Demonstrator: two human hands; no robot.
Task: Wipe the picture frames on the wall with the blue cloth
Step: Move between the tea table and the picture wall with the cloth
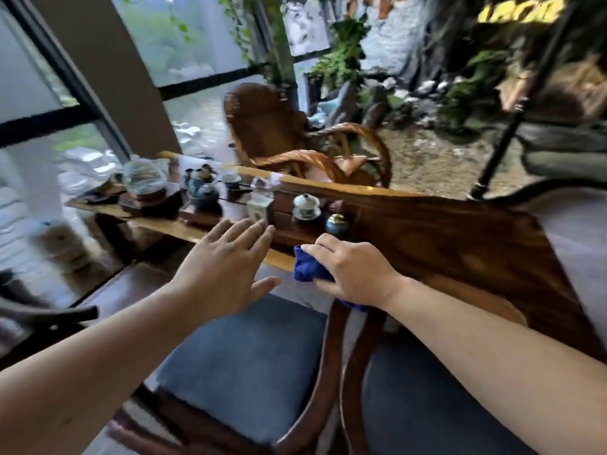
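My right hand grips a bunched blue cloth just above the near edge of a long wooden tea table. A bit of the cloth also hangs out below my wrist. My left hand hovers flat beside it, fingers spread and empty, over a blue chair cushion. No picture frame or wall with pictures is in view. The picture is blurred by motion.
The table carries a tea set: a white lidded cup, a dark teapot, a small dark jar. Two wooden chairs with blue cushions stand below my arms. A wicker rocking chair, plants and windows lie beyond.
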